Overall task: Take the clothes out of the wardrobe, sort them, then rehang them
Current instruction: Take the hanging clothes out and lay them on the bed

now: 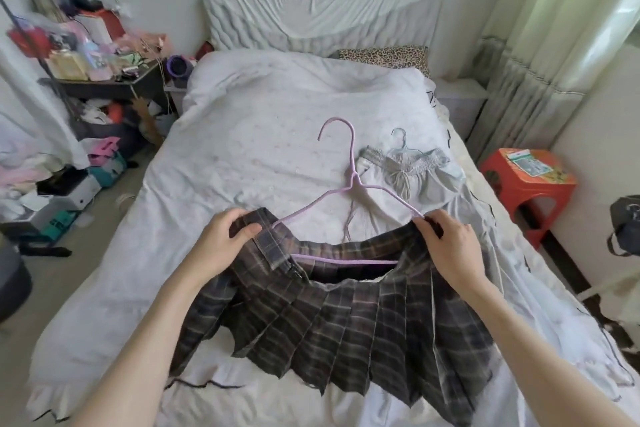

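White bed (242, 135) carries a plaid skirt (346, 315); both hands, left (221, 239) and right (450, 246), pinch its waistband over a purple hanger (346, 184).

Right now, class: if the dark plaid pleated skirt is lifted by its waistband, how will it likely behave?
The dark plaid pleated skirt would probably hang floppy, since it drapes limply over the white bed. Its pleats likely fan out. It could slip off the thin lilac wire hanger.
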Motion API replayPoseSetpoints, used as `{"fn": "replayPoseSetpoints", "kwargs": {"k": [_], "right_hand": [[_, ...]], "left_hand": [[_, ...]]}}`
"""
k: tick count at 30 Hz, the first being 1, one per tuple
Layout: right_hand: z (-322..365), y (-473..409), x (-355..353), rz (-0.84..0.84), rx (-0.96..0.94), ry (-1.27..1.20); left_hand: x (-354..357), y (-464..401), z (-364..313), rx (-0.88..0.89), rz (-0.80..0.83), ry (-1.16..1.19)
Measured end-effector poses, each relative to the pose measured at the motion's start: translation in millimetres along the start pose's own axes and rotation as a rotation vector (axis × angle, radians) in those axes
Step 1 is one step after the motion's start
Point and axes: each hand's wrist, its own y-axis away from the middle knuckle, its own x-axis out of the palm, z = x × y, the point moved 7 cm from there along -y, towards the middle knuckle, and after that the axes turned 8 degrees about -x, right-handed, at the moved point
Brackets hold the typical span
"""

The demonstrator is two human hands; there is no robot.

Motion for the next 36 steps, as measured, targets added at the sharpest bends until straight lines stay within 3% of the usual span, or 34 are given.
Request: {"fn": "replayPoseSetpoints", "kwargs": {"k": [4, 15, 21, 33, 36], "right_hand": [[-33.8, -66.3, 47.6, 0.003, -0.002, 0.010], [-170.1, -240.1, 228.5, 0.222, 0.222, 0.014], [-235.5, -315.0, 310.0, 0.241, 0.336, 0.022], [-318.1, -336.2, 420.4, 0.375, 0.353, 0.131], [-315.7, -329.3, 424.0, 0.299, 0.325, 0.182]], "left_hand": [[23.2, -85.8, -2.7, -0.013, 0.015, -0.060], [143.6, -352.2, 38.6, -0.164, 0.148, -0.253], [196.7, -473.3, 60.8, -0.125, 0.076, -0.377], [285.8, -573.7, 129.9, -0.103, 0.127, -0.523], [286.0, -569.1, 135.9, -0.109, 0.060, -0.462]]}}
